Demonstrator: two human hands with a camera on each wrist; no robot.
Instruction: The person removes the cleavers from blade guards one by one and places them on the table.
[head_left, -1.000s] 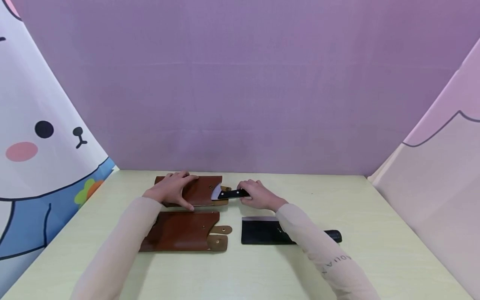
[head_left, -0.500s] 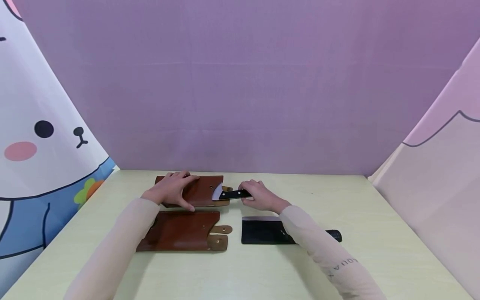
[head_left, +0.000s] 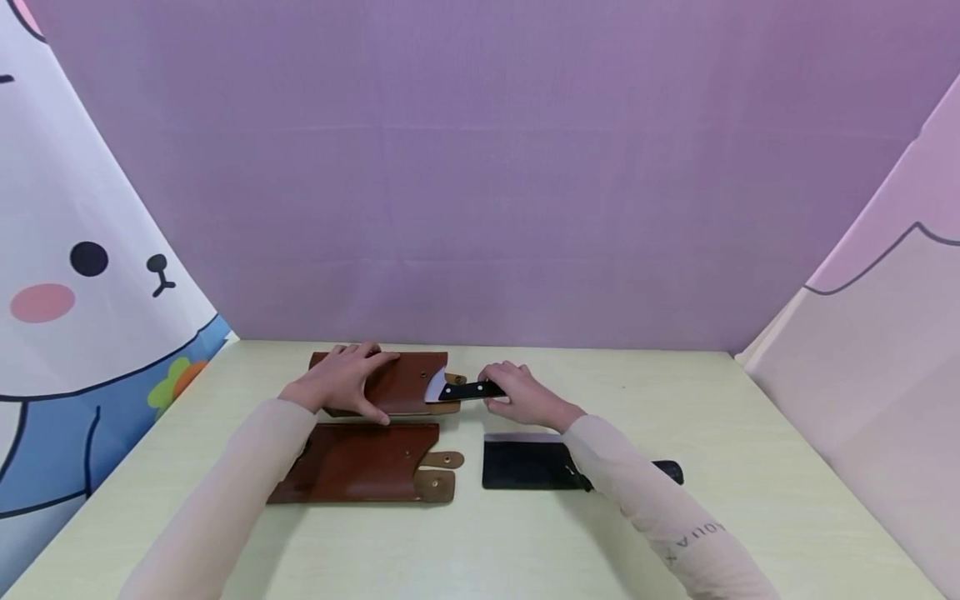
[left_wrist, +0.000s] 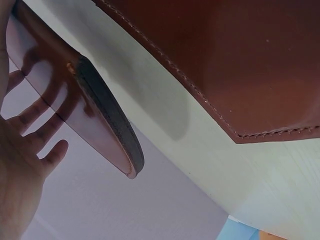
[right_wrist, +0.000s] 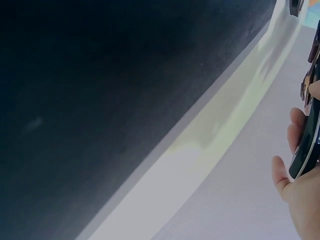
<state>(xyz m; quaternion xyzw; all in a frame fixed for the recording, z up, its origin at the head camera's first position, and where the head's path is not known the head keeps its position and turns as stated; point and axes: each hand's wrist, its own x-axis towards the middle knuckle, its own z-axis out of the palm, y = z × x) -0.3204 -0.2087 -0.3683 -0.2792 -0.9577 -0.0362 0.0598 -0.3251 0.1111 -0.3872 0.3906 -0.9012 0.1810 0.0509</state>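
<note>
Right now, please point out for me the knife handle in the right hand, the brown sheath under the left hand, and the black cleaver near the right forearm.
knife handle [head_left: 467,389], head view, middle of the black grip.
brown sheath [head_left: 408,379], head view, bare leather right of the left hand.
black cleaver [head_left: 521,464], head view, centre of the dark blade.

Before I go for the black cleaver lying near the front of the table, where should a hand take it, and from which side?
Take the black cleaver by its round handle, which sticks out to the right past the right forearm. Come from the right and above: the broad blade lies flat on the table, with a pale edge along its far side, so the handle looks like the safer part to close round.
</note>
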